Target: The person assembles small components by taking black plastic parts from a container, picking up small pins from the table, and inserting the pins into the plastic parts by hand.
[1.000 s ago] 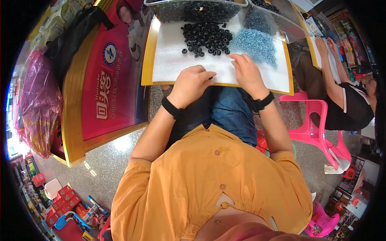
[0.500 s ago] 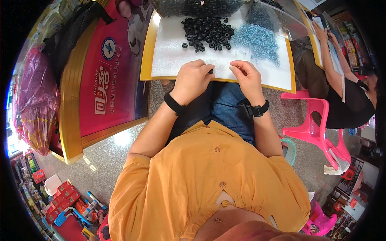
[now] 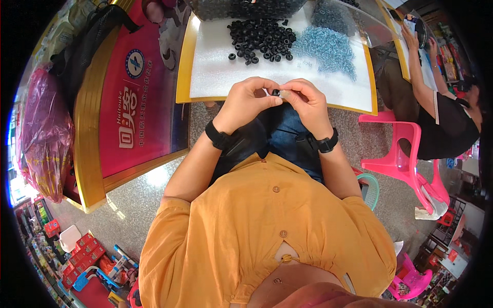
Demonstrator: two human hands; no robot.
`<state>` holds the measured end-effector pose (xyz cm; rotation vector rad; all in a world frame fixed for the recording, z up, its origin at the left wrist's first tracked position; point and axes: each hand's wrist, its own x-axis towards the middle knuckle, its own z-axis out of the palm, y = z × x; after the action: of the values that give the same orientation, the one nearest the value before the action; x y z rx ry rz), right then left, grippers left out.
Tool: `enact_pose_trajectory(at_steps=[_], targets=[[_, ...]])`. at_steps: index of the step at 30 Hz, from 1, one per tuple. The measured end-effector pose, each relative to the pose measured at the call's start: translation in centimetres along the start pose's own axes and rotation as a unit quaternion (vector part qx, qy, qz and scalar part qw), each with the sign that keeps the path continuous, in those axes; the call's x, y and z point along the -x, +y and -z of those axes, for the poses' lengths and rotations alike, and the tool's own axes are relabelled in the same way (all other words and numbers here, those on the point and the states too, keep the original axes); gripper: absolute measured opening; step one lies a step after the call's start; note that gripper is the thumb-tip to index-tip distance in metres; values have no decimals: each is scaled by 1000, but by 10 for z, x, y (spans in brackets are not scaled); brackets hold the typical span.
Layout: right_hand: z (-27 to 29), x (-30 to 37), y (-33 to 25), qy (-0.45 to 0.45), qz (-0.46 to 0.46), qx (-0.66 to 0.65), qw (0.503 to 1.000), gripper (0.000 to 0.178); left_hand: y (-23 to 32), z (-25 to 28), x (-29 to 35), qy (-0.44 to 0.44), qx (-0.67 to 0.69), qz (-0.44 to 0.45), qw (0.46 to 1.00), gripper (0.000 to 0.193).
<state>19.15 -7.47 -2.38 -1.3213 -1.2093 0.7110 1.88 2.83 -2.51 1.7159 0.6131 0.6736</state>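
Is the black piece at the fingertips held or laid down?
Held: the black piece is pinched where left hand and right hand meet.

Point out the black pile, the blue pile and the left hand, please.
Black pile (image 3: pixel 262 39), head view: heap's middle.
Blue pile (image 3: pixel 327 49), head view: heap's middle.
Left hand (image 3: pixel 245 104), head view: back of hand.

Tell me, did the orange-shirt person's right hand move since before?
Yes. Against the yellow-edged board, the right hand moved left and toward the near edge, away from the blue beads, meeting the left hand at a black bead.
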Motion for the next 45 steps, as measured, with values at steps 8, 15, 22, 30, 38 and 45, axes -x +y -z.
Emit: enact_pose_trajectory(at_steps=[8,15,22,30,38,45], targets=[[3,2,-6,-34,41,12,999,11,10,3,2,-94,103,122,983,28],[15,1,-18,-100,138,132,976,20,11,5,3,-133,188,167,959,28],[9,2,-21,-51,177,174,967,32,11,4,1,-128,286,159,936,29],[2,-20,-26,-75,122,188,972,28,1,14,-3,-93,285,132,945,28],[6,-83,11,-41,149,418,895,11,-18,14,-8,45,67,107,991,27],[-1,-98,12,-87,132,500,852,15,-22,13,-10,49,3,65,997,27]])
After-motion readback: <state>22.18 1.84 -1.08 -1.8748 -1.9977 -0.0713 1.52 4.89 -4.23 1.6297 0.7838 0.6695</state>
